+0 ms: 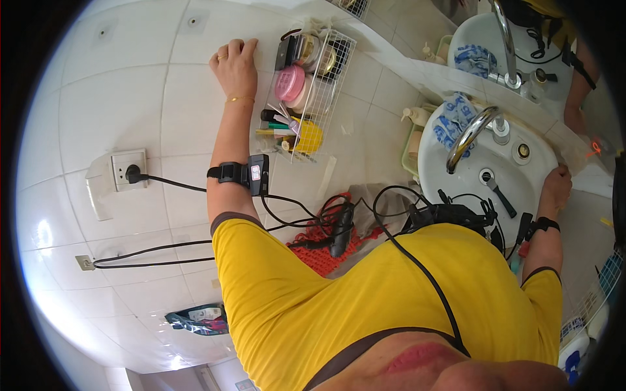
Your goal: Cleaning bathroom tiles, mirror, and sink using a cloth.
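Observation:
My left hand (235, 68) is raised against the white tiled wall with its fingers curled. I cannot see its fingertips or anything in it. Just right of it hangs a white wire basket (326, 93) holding a pink round container (289, 83), jars and slim sticks. My right hand (556, 188) rests by the right rim of the white washbasin (530, 168), fingers bent and partly hidden. Inside the basin lies a dark-handled tool (501, 198) near the drain. The chrome faucet (469, 134) arches over the bowl, and a blue-and-white cloth (455, 119) drapes beside it.
A black plug (133, 174) sits in the wall socket, its cord running behind my left arm. Tangled black cables (337, 220) hang before a red knitted cloth (320, 256). A mirror (415, 29) is above the basin; a green tray (410, 161) with a pump bottle (418, 116) stands beside it.

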A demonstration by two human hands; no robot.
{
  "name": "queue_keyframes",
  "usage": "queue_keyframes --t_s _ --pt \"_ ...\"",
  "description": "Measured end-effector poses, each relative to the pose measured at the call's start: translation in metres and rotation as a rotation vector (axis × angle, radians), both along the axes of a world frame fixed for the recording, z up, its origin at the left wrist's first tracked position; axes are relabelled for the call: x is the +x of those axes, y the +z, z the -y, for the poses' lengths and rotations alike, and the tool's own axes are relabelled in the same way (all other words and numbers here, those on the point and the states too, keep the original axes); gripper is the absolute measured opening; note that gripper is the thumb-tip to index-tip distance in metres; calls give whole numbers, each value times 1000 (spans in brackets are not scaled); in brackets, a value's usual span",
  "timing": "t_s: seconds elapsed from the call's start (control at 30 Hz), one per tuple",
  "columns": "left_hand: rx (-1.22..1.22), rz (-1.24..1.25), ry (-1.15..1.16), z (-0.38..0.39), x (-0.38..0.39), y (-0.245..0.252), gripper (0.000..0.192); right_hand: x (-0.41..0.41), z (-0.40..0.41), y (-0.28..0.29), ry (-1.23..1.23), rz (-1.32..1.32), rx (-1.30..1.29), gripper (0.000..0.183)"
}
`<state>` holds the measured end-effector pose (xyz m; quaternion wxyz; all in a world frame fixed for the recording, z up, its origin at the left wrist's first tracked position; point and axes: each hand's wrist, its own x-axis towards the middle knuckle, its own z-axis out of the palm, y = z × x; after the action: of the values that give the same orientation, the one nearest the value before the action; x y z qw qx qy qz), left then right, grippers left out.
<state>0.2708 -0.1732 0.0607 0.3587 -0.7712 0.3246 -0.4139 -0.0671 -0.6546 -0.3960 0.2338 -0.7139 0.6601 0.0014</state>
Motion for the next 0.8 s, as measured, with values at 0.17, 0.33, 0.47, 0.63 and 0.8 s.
queue_keyframes --t_s 0.17,0.33,0.47,0.63,0.8 --pt "23 -12 -6 4 4 -4 17 -8 6 -23 -12 -2 -32 55" --pt "24 2 -16 0 4 -3 13 -6 3 -6 -17 8 38 54" --pt "-72 -32 -30 -1 4 -1 10 -8 1 -7 21 25 29 54" --pt "-147 -37 -43 7 5 -5 9 -10 5 -23 12 -20 -14 54" --pt "-48 -36 -25 10 -2 3 9 -6 4 -14 3 0 16 55"
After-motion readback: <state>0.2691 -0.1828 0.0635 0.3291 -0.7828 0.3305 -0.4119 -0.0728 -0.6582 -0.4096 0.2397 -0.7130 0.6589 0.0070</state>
